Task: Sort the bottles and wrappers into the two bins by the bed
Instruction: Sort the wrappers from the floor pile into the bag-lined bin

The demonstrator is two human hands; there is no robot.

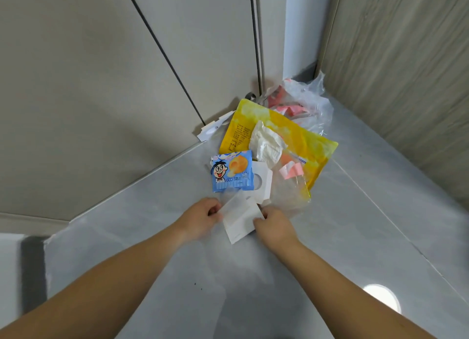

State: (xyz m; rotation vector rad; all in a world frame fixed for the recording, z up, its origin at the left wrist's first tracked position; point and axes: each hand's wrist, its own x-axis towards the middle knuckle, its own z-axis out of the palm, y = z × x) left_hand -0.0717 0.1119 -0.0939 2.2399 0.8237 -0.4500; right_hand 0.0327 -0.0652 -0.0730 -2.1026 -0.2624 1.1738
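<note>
**A:** From the head camera, what is the litter made of?

**B:** It lies on a smooth, glossy grey tiled floor [355, 212], heaped in the corner by matte beige cabinet doors [101, 85]. Farthest back sits a crinkled clear plastic bag [308, 100] with pink scraps inside. In front of it lies a large flat yellow pouch [279, 130], shiny, with a crumpled white tissue [266, 143] on top and a small pink wrapper [290, 171] beside that. A glossy blue snack wrapper [232, 171] with a cartoon face overlaps the pouch's near edge, touching a stiff white card with a round hole [262, 181].

**B:** And the hands?

**A:** Both grasp one flat white paper packet [239, 219], rectangular, at the near edge of the heap. The left hand [200, 215] pinches its left edge with curled fingers; the right hand [275, 227] grips its right edge, thumb on top.
</note>
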